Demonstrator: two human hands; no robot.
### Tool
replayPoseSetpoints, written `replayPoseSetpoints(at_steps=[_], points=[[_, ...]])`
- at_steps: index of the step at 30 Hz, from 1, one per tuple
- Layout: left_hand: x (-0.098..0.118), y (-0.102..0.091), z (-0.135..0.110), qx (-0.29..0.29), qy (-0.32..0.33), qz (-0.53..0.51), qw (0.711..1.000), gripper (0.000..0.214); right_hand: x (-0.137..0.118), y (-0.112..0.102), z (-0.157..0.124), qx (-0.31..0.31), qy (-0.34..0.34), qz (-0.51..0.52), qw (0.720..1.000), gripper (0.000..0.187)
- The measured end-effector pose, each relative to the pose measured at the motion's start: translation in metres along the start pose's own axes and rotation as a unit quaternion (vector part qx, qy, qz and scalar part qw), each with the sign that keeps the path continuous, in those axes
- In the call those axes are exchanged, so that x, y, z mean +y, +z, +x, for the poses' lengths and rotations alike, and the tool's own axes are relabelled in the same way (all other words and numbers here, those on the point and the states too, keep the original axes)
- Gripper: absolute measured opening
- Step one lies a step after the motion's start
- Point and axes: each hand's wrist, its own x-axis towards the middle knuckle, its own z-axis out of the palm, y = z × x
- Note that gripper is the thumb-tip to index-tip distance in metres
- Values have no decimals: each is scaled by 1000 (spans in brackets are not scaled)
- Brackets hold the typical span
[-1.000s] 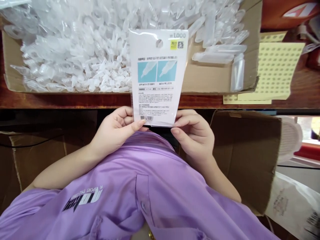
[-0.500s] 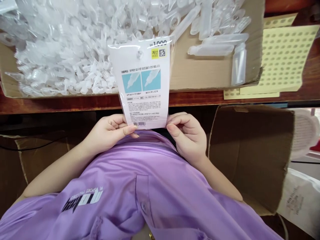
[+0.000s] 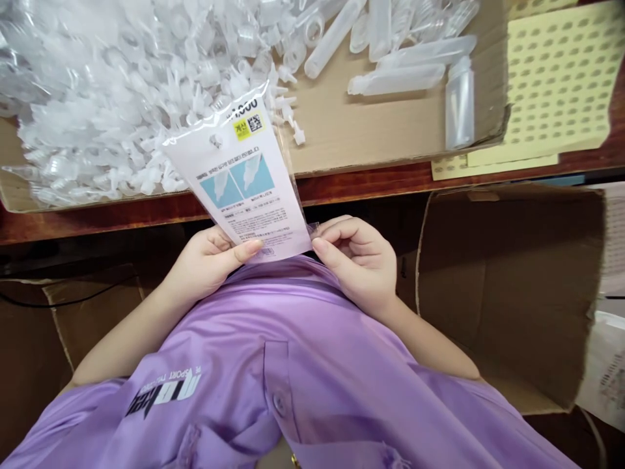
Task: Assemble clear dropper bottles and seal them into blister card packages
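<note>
A printed card in a clear plastic sleeve, a flat package, is tilted to the left in front of my lap. It bears two blue pictures of a nozzle tip, a yellow label and a barcode. My left hand is closed on its lower left edge, the thumb lying over the barcode. At the lower right corner, my right hand pinches a clear bit of the sleeve between thumb and forefinger. The back of the package is hidden.
Beyond my hands, a shallow cardboard tray holds a heap of clear nozzle caps and several translucent bottles. Yellow sticker sheets lie to its right. An open cardboard box stands below the table edge at right.
The package has turned from nearly upright to leaning left, its top shifted left and slightly down. My right hand now pulls the sleeve's corner out from the card. The view has shifted a little.
</note>
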Motion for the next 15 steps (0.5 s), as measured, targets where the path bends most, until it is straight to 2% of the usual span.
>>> replayPoseSetpoints(at_steps=[3, 5, 6, 8, 10, 11, 13, 14, 15], points=[[-4, -17, 2, -49, -8, 65, 997, 23, 0, -1, 0, 1, 20, 18, 1000, 15], [4, -31, 0, -106, -4, 193, 976, 25, 1, -3, -1, 5, 21, 14, 1000, 15], [11, -38, -3, -136, -1, 281, 950, 25, 1, -4, -1, 8, 9, 3, 1000, 15], [34, -46, -13, -198, 18, 455, 868, 27, 1, -8, -1, 7, -25, -32, 999, 15], [64, -44, -26, -242, 77, 552, 794, 26, -1, -10, -1, -18, -54, -67, 996, 15], [78, -40, -31, -240, 143, 561, 779, 27, -2, -11, -1, -35, -64, -79, 994, 15], [104, -24, -34, -157, 285, 599, 732, 27, -6, -11, -2, -62, -70, -90, 991, 15], [113, -14, -29, -109, 324, 619, 707, 25, -8, -11, -2, -71, -68, -92, 991, 16], [119, -4, -21, -59, 306, 623, 717, 24, -10, -10, -2, -75, -64, -93, 991, 16]])
